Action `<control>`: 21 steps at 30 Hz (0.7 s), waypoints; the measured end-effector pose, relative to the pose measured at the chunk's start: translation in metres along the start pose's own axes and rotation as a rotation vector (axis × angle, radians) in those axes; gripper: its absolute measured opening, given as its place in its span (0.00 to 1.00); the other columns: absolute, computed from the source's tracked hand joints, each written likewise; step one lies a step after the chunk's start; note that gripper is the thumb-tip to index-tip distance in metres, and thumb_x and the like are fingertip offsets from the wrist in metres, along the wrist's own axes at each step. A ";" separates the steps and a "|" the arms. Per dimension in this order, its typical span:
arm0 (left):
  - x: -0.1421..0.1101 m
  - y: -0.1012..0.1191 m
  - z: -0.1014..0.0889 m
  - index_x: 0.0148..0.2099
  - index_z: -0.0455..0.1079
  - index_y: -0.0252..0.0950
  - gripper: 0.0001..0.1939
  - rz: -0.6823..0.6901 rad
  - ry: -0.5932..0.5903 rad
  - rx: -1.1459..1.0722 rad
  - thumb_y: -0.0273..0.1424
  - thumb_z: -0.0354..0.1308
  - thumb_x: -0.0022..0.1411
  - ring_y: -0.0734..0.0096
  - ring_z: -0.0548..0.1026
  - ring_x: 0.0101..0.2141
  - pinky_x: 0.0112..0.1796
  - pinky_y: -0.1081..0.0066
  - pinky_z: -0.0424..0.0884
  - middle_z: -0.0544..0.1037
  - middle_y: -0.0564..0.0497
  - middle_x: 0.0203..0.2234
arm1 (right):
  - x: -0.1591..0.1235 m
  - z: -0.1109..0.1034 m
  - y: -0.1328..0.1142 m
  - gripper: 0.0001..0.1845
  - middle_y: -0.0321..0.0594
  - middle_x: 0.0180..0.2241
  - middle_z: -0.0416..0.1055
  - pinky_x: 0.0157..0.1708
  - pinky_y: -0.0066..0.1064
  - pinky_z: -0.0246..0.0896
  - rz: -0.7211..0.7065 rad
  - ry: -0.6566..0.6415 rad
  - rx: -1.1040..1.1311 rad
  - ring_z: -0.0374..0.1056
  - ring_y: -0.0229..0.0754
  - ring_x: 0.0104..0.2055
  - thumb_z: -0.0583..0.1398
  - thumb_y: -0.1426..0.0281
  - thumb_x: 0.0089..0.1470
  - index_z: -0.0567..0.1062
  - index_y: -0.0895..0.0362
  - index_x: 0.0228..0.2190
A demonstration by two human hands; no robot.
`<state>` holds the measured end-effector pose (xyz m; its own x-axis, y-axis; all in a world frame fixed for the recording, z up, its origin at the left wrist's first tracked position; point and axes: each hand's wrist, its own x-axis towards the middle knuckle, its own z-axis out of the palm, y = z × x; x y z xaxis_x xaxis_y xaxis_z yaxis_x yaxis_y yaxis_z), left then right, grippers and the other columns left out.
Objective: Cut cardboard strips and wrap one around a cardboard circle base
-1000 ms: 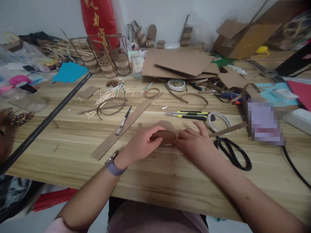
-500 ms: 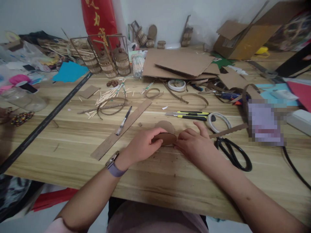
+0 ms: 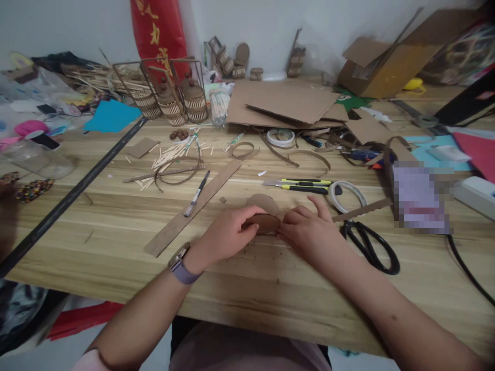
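Note:
My left hand (image 3: 228, 232) is closed around a round cardboard disc (image 3: 267, 223), tilted with its brown face toward me. Its thumb presses on the near face. My right hand (image 3: 307, 226) pinches at the disc's right edge, with one finger raised. From behind that hand a narrow cardboard strip (image 3: 365, 209) runs out to the right; its pinched end is hidden by my fingers. Just beyond the held disc, a second cardboard disc (image 3: 263, 202) lies on the wooden table (image 3: 216, 304).
Beyond my hands lie two craft knives (image 3: 305, 185), a tape roll (image 3: 348, 195) and black-handled scissors (image 3: 373, 250). A pen (image 3: 197, 193) rests on a flat cardboard strip (image 3: 166, 237). Farther back are cardboard sheets (image 3: 286, 103), small wooden sticks (image 3: 170, 154) and miniature lidded baskets (image 3: 195, 100).
Both hands keep their hold on the disc and strip almost unmoved. The view has shifted very slightly.

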<state>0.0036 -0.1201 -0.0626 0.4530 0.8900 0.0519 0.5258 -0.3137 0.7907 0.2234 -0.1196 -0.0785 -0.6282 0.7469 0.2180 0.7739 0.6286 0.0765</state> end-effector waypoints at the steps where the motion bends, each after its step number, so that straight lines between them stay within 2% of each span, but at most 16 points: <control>1: 0.000 0.000 0.000 0.51 0.73 0.40 0.18 -0.002 0.000 0.004 0.25 0.52 0.60 0.70 0.76 0.35 0.34 0.74 0.68 0.81 0.54 0.39 | 0.000 0.000 0.000 0.08 0.34 0.27 0.73 0.61 0.51 0.33 -0.002 0.000 0.005 0.67 0.44 0.38 0.66 0.72 0.54 0.78 0.53 0.24; 6: 0.001 0.001 -0.001 0.51 0.72 0.39 0.18 -0.003 -0.003 0.014 0.24 0.52 0.60 0.69 0.76 0.35 0.34 0.73 0.68 0.81 0.53 0.38 | 0.000 0.000 0.002 0.10 0.35 0.27 0.74 0.61 0.51 0.33 -0.016 -0.011 0.020 0.66 0.42 0.37 0.63 0.72 0.56 0.78 0.52 0.24; 21: 0.003 -0.002 -0.002 0.49 0.67 0.37 0.12 -0.027 0.008 0.088 0.26 0.52 0.63 0.63 0.77 0.40 0.40 0.68 0.71 0.79 0.49 0.40 | 0.000 0.000 0.003 0.05 0.34 0.28 0.76 0.61 0.53 0.31 0.012 -0.032 0.100 0.68 0.44 0.39 0.65 0.72 0.55 0.80 0.50 0.30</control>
<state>0.0024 -0.1166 -0.0623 0.4321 0.9011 0.0359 0.5992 -0.3166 0.7353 0.2260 -0.1177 -0.0781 -0.6227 0.7599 0.1869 0.7704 0.6372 -0.0240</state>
